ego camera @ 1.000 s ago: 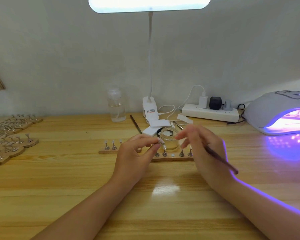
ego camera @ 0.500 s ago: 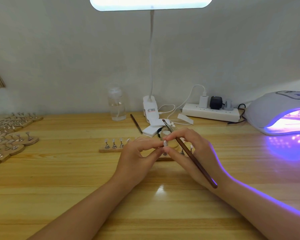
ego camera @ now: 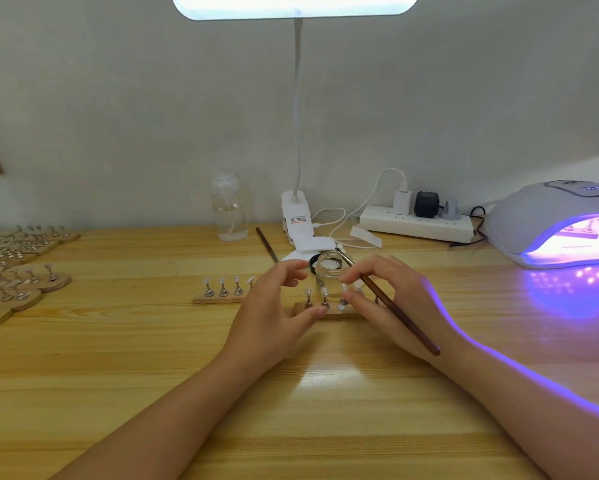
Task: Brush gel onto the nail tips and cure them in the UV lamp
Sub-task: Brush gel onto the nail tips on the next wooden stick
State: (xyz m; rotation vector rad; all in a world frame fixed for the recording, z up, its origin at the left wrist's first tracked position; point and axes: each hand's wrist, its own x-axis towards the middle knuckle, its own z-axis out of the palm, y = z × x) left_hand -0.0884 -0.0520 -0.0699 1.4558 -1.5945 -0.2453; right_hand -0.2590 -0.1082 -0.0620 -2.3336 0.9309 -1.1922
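Note:
A wooden strip (ego camera: 331, 314) carrying several nail tips on metal stands lies in the middle of the table, in front of a small clear gel jar (ego camera: 331, 276). My left hand (ego camera: 273, 310) is spread over the strip's left end, thumb tip touching its front edge, fingers loose and holding nothing. My right hand (ego camera: 398, 299) grips a brown brush (ego camera: 407, 322), bristle end pointing over the jar; its thumb and forefinger sit at a nail tip stand (ego camera: 342, 299) on the strip. The UV lamp (ego camera: 540, 226) glows purple at the right, with a strip inside.
A second strip of nail tips (ego camera: 218, 298) lies to the left. Many more strips (ego camera: 17, 282) crowd the table's left edge. Behind stand a clear bottle (ego camera: 228, 213), a spare brush (ego camera: 266, 244), the desk lamp's clip (ego camera: 296, 218), cables and a power strip (ego camera: 415, 226).
The nail tip stand that both hands held up half a second ago now stands on the strip. My left hand has let go and the hands have drawn apart.

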